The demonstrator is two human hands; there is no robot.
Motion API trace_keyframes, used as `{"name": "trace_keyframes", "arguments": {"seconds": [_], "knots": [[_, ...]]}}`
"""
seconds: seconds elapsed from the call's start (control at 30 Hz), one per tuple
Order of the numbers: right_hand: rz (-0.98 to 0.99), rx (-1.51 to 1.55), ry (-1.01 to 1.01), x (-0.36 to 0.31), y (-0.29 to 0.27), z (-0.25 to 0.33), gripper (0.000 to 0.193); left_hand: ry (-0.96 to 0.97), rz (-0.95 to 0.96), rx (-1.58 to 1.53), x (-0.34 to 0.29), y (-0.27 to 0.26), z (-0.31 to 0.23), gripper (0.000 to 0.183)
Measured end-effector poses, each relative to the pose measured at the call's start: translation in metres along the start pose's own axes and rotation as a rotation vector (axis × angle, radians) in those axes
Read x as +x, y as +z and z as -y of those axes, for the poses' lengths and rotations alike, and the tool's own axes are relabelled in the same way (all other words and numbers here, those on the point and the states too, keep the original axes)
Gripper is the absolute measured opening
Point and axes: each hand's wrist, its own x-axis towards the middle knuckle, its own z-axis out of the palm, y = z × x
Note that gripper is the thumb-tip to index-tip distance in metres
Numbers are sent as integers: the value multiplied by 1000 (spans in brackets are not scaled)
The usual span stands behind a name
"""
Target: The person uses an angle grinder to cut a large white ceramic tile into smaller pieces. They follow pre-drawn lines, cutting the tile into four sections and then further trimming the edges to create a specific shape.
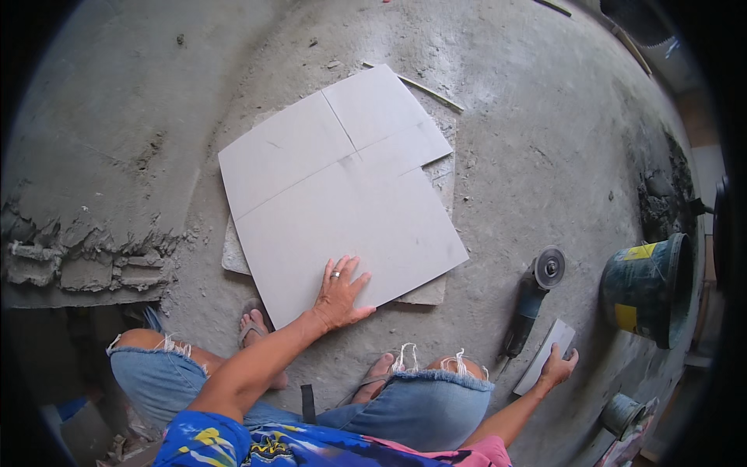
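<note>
A large pale floor tile (334,210) lies on the floor in front of me, with thin lines across its far half and a notch in its right edge. It rests askew on a dusty slab (441,185) whose edges stick out. My left hand (340,294) lies flat on the tile's near edge, fingers spread, a ring on one finger. To the right, my right hand (557,366) grips a narrow offcut of tile (542,359) low over the floor. An angle grinder (531,300) lies just left of that strip, disc end pointing away from me.
A large dark bucket (650,289) with yellow patches tips on its side at the right. Nearer me is a small bucket (620,415). A thin strip (428,92) lies beyond the tile. At left, a broken concrete edge (85,272) borders a dark recess.
</note>
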Motion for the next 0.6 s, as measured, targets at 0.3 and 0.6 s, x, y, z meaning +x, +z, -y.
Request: {"name": "trace_keyframes", "arguments": {"seconds": [0.3, 0.6], "knots": [[199, 454, -625, -144, 7, 137, 33, -66, 679, -1506, -5, -61, -127, 30], [552, 641, -635, -189, 12, 179, 34, 22, 500, -1349, -19, -64, -131, 40]]}}
